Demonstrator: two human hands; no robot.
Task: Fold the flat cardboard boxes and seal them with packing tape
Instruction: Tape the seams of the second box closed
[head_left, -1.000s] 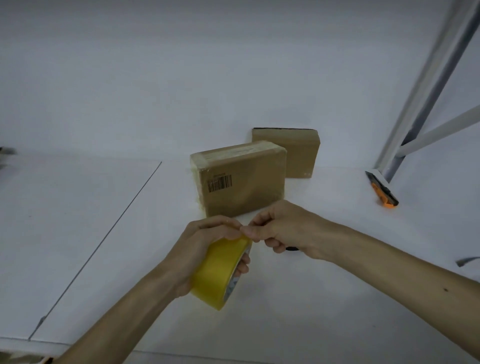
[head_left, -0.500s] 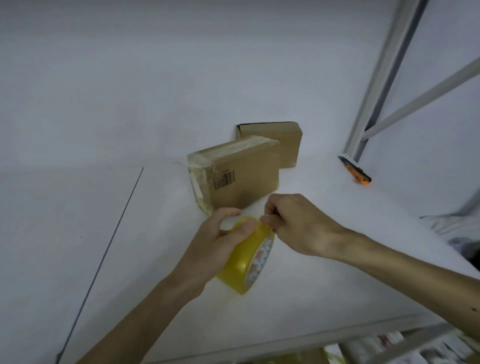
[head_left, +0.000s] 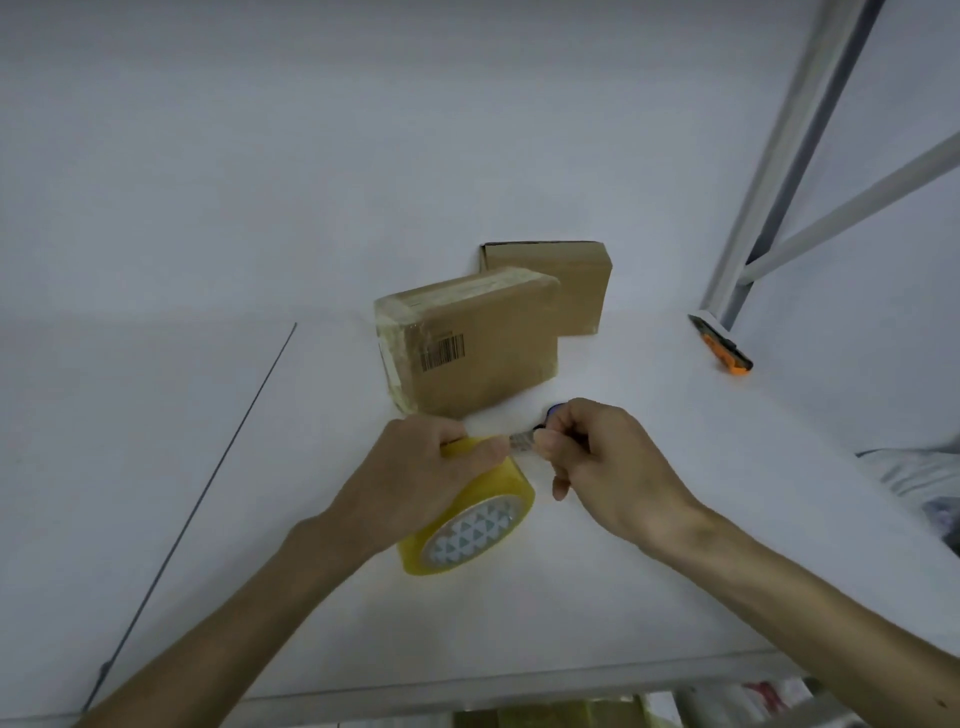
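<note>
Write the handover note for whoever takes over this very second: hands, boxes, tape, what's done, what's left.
Left hand grips the tape roll. Right hand pinches the tape end, with a short strip pulled free.
Front box stands on the table, taped along its edges. Rear box stands behind it; its seal is not visible. Utility knife lies far right.
Done: the front box looks sealed. Left: pull out the strip, probably for the rear box.
</note>
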